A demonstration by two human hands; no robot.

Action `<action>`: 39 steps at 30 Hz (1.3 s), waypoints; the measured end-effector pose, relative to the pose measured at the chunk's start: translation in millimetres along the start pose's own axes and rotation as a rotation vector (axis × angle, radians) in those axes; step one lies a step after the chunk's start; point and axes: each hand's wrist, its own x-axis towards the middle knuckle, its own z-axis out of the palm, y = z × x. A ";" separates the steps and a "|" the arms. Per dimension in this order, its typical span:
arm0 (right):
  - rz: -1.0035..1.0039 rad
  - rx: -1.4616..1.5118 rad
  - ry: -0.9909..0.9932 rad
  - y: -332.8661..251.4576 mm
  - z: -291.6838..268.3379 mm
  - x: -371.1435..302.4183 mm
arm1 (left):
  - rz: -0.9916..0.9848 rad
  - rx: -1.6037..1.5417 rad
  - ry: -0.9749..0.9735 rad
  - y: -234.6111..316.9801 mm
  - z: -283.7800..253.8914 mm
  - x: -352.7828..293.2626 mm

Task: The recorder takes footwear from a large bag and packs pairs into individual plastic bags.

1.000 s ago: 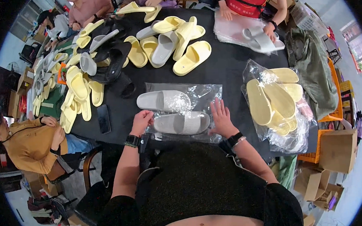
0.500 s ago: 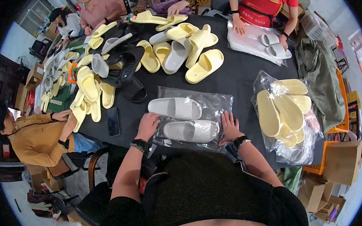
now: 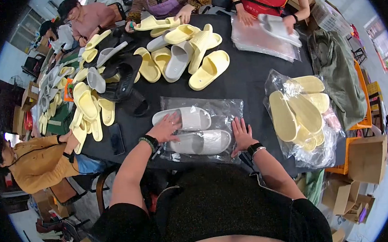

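Two light grey slippers lie side by side on a clear plastic bag (image 3: 222, 112) on the black table (image 3: 249, 79). My left hand (image 3: 165, 128) rests flat between them, fingers spread over the farther grey slipper (image 3: 187, 118) and touching the nearer grey slipper (image 3: 202, 142). My right hand (image 3: 241, 135) lies flat with fingers apart on the plastic at the nearer slipper's right end. Neither hand grips anything.
A bag of yellow slippers (image 3: 299, 116) sits to the right. Loose yellow, grey and black slippers (image 3: 178, 61) crowd the far and left table. A phone (image 3: 116, 139) lies at the left edge. Other people work across the table and at left. Cardboard boxes (image 3: 367, 160) stand at right.
My left hand has moved from the nearer slipper's left end up onto the farther slipper. My right hand stays flat on the bag. The view has shifted slightly.
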 end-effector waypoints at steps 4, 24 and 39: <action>-0.005 -0.024 0.031 -3.1 0.8 3.4 | 0.216 -0.057 0.219 1.5 4.6 8.1; 0.008 -0.073 -0.018 -8.8 -3.4 1.2 | -0.089 -0.192 0.210 19.4 62.2 56.5; -0.021 -0.010 -0.011 -2.2 7.3 2.2 | -0.474 -0.159 0.494 -3.3 75.0 -27.5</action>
